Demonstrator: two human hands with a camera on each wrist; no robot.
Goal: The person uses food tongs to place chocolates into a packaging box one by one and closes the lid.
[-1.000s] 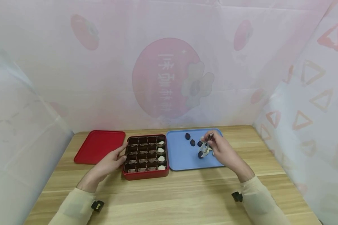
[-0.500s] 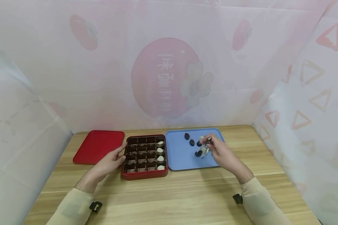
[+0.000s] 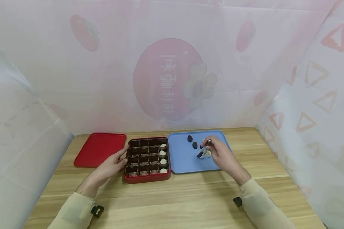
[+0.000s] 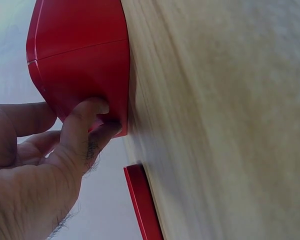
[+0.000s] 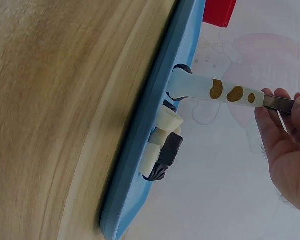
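My left hand [image 3: 111, 164] rests against the left side of a red box [image 3: 149, 179], its thumb and fingers touching the wall. Inside is a brown compartment insert [image 3: 144, 151], with several white chocolates [image 3: 162, 161] down the rightmost column. Over the blue tray [image 3: 183, 163], my right hand [image 3: 225, 158] pinches the metal end of tongs [image 5: 230, 92] with pale, brown-spotted arms. Their tips are around a dark chocolate [image 5: 182, 67] at the tray surface. White [image 5: 168, 119] and dark chocolates [image 5: 170, 149] lie close beside the tips.
A red lid [image 3: 103, 148] lies left of the box, behind my left forearm. Two dark chocolates [image 3: 190, 138] sit apart toward the back of the tray. The tray adjoins the box's right side on a wooden table [image 3: 172, 203]; printed cloth walls [image 3: 109, 82] enclose it.
The tongs have shifted slightly left across the tray, with the dark chocolate at their tips moving the same way. My right hand has followed; the left hand and box stay in place.
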